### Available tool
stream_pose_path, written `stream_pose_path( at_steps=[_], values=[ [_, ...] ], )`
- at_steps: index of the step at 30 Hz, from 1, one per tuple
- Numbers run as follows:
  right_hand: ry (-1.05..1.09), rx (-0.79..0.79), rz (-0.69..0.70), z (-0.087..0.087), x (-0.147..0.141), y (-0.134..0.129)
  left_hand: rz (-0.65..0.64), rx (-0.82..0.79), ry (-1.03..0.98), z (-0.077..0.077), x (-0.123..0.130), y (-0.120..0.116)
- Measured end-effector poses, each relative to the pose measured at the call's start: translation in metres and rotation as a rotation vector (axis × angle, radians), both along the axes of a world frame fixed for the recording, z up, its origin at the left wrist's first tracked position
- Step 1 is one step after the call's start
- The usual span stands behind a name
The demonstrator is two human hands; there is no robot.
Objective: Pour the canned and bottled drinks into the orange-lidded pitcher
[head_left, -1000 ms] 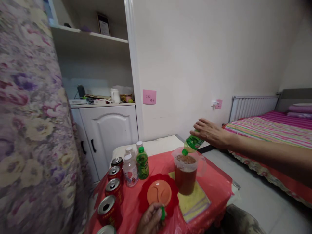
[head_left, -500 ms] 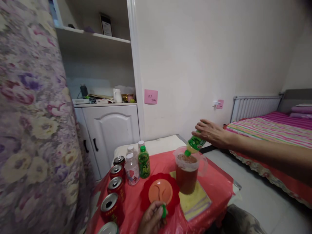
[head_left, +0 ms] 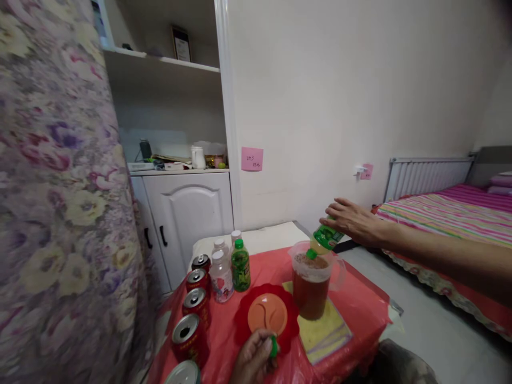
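My right hand (head_left: pixel 352 220) is closed around a green-labelled drink bottle (head_left: pixel 327 237), tipped neck-down over a clear plastic pitcher (head_left: pixel 311 288). The bottle's green neck is at the pitcher's mouth. Reddish-brown liquid with froth on top fills much of the pitcher, which stands on a yellow cloth (head_left: pixel 326 336). Near the front edge, my left hand (head_left: pixel 256 356) pinches a green bottle cap (head_left: pixel 273 346) between thumb and fingers. Just beyond that hand lies a red scalloped plate (head_left: pixel 245 325) with an orange centre.
Several red cans (head_left: pixel 190 338) line the table's left side. Beside them are clear bottles (head_left: pixel 221 277) with white caps and a capped green bottle (head_left: pixel 240 266). A red cover (head_left: pixel 360 298) lies over the table. A bed (head_left: pixel 432 208) stands to the right.
The whole view has shifted slightly, so things appear a little further right. Both hands keep their holds, and the bottle stays tipped over the pitcher.
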State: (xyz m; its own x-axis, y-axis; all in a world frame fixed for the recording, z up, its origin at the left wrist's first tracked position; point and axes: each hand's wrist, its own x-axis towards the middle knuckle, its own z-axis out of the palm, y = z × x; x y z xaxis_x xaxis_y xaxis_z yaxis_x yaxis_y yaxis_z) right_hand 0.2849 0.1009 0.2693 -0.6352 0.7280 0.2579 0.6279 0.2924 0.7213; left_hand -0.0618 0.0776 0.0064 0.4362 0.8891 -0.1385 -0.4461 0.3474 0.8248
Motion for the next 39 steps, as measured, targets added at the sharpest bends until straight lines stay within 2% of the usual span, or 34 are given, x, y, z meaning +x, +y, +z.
stream_pose_path(
  at_steps=[16, 28, 32, 39],
  values=[
    [0.045, 0.015, -0.01, -0.006, 0.011, 0.0, 0.073, -0.039, 0.04, 0.01, 0.003, -0.009],
    [0.05, 0.008, -0.093, -0.008, 0.025, -0.008, 0.062, -0.037, 0.04, 0.009, 0.004, -0.006],
    [0.069, 0.012, -0.095, -0.01, 0.03, -0.011, 0.039, -0.035, 0.045, 0.003, 0.005, -0.002],
    [0.102, 0.019, -0.082, -0.015, 0.036, -0.015, 0.087, -0.026, 0.049, -0.013, 0.009, 0.003]
  ],
)
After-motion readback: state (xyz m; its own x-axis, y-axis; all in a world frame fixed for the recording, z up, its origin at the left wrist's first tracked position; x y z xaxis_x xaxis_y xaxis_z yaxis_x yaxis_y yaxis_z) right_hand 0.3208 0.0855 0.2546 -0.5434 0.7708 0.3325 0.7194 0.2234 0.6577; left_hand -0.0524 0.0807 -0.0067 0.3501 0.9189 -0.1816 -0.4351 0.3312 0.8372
